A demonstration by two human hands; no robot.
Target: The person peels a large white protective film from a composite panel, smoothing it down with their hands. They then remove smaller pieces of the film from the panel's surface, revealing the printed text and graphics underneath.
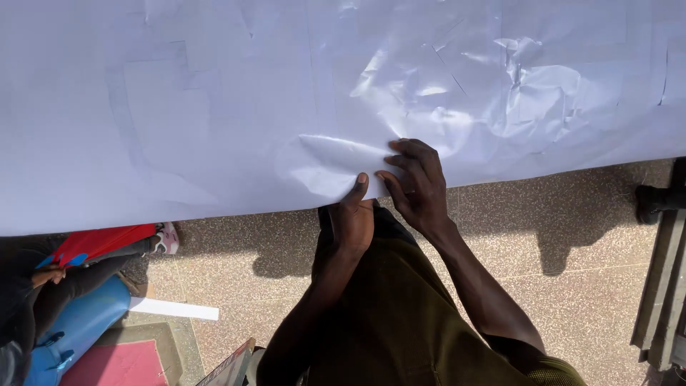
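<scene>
A large white sheet [214, 107] of thin, creased material fills the upper half of the head view, its near edge running across the middle. My left hand [354, 218] pinches that near edge from below, thumb on top. My right hand [418, 186] lies on the sheet's edge just to the right, fingers curled over a raised fold. My olive-green clothing [400, 314] shows below both arms.
Speckled stone floor [572, 257] lies under the sheet. At the lower left sit a blue container [78, 325], a red cloth [100, 239], a white strip [175, 309] and another person's dark sleeve [71, 286]. A dark metal frame [661, 286] stands at the right edge.
</scene>
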